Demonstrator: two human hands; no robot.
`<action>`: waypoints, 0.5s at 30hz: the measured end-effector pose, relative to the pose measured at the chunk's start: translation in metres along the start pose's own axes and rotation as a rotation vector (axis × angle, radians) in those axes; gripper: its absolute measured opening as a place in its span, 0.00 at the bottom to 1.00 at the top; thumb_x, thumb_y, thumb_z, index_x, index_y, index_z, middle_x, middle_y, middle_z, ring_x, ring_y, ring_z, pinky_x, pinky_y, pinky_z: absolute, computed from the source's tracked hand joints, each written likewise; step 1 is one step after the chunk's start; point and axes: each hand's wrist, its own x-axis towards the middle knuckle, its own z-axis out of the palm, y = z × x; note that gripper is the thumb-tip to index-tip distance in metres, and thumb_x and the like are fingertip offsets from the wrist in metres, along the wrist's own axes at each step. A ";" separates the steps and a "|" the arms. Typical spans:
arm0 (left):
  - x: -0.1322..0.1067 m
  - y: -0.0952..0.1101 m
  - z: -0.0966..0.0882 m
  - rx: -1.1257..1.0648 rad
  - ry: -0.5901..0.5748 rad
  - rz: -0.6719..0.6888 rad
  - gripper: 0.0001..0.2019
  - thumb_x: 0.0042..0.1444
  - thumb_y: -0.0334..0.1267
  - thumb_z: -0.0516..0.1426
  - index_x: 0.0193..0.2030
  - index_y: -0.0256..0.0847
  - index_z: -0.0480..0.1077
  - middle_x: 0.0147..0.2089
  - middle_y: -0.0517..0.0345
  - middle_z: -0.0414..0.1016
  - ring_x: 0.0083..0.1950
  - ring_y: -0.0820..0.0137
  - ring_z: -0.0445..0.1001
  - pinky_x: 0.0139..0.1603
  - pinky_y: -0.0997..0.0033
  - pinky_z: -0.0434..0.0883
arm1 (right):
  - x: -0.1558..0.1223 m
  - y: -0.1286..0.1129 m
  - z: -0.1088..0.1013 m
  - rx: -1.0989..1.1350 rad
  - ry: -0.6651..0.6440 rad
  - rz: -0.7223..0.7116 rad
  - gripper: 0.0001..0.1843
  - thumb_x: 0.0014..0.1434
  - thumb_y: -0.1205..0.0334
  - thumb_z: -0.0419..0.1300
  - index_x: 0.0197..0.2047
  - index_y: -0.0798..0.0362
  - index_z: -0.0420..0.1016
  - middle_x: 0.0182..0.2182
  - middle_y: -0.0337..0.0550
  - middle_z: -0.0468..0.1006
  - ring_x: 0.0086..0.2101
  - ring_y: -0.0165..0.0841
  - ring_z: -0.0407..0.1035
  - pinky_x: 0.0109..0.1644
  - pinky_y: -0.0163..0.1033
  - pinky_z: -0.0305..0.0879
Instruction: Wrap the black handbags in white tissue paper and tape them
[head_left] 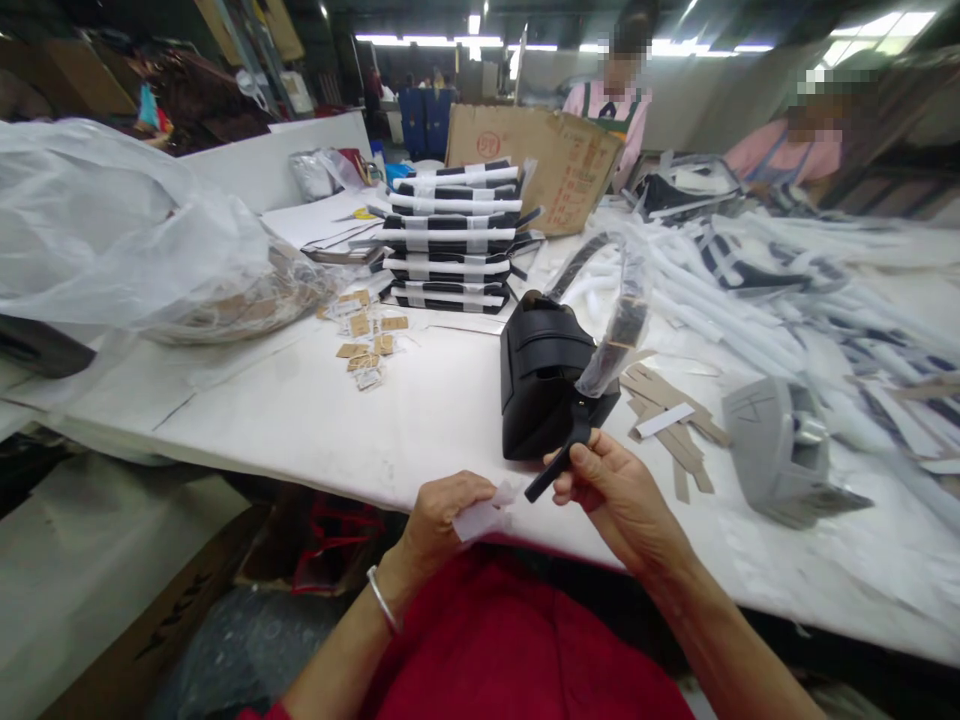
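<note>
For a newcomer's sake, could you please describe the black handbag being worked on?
On the white table, look near the front edge, just beyond the right hand. The black leather handbag stands alone there, unbanded, unlike the white-banded stack of black bags behind.

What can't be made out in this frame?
Head view:
- White scrap: mostly folded inside the left hand.
- Strap tab: partly covered by the right hand.
- Tags: print too small to read.
- White-wrapped pile on the right: blurred.
- Plastic bag: cloudy film veils what is inside.
</note>
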 end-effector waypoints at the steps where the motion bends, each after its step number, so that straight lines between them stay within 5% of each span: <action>1: -0.001 -0.001 -0.001 0.005 -0.031 0.012 0.08 0.58 0.40 0.60 0.38 0.41 0.80 0.38 0.48 0.81 0.41 0.62 0.78 0.45 0.65 0.73 | 0.001 0.000 0.001 0.013 0.010 -0.004 0.22 0.46 0.48 0.74 0.35 0.52 0.71 0.32 0.43 0.82 0.24 0.30 0.73 0.29 0.37 0.73; 15: -0.002 -0.007 0.004 0.164 -0.014 0.132 0.08 0.60 0.36 0.59 0.43 0.42 0.79 0.38 0.48 0.82 0.40 0.63 0.79 0.43 0.66 0.75 | 0.003 0.016 -0.013 -0.083 -0.047 0.011 0.20 0.51 0.49 0.71 0.37 0.53 0.72 0.27 0.42 0.81 0.26 0.32 0.75 0.34 0.39 0.74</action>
